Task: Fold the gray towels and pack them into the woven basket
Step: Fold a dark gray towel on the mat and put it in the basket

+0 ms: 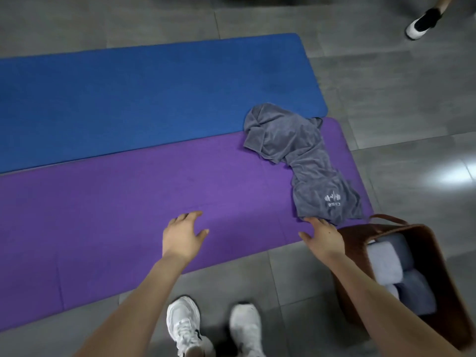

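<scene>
1. On the floor (386,86): purple mat (128,215) nearest, blue mat (128,94) beyond it, long edges side by side and meeting toward the right end.
2. At the right end of the purple mat: towel (296,150), gray, crumpled, unfolded. Stretches from the mat's near right corner to its far edge. Far bunch overlaps the near right corner of the blue mat. White logo faces up at the near end.
3. Over the near edge of the purple mat, left of the towel and well apart from it: left hand (184,234), palm down, fingers spread and slightly bent, nothing in its hold. Contact with the mat: cannot tell.
4. At the near edge of the towel: right hand (323,237), palm down, fingers straight, thumb out to the side. Fingertips touch the cloth, not curled round it.
5. On the floor just off the near right corner of the purple mat, just beside the right hand: basket (443,279), brown, handle at its far rim.
6. Inside the basket: folded towels (386,264), rolled, light and darker gray, packed side by side.
7. On the floor at the near side, between the forearms: shoes (184,323), white.
8. At the far right, well apart from both mats: far shoe (422,23), black and white, on another person's foot.
</scene>
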{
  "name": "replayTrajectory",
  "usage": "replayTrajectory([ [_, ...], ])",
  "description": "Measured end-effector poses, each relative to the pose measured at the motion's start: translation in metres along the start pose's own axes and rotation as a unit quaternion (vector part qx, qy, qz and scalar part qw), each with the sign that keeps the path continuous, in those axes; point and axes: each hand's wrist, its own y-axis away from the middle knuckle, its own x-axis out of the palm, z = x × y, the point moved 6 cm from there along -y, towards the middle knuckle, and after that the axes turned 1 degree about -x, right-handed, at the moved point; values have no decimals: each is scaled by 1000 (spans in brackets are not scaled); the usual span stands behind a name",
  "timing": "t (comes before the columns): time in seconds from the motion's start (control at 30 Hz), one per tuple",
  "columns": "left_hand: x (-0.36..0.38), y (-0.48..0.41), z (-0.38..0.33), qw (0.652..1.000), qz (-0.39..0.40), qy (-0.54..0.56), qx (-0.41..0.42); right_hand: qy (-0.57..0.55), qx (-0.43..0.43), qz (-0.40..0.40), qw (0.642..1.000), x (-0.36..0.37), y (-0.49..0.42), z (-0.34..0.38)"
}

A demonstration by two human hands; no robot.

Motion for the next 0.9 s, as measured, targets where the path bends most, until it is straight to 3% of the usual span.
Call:
replayTrajectory([
  [0.3,125,-161,50,996,-28,58,66,7,70,-60,996,136,-159,-21],
  [0.43,181,-250,53,990,-43,50,126,-2,-19,-136,991,183,-249,-6],
  [0.57,209,-325,54,982,-67,0,179,-2,-101,-231,968,183,-339,52],
  [0.7,208,-367,64,979,-83,18,187,-1,-74,-290,954,167,-400,90],
  [0.8,196,-365,81,975,-94,-7,201,34,-19,-288,957,156,-423,87],
  [0.9,182,-350,104,977,-110,6,185,99,21,-228,968,157,-434,66],
])
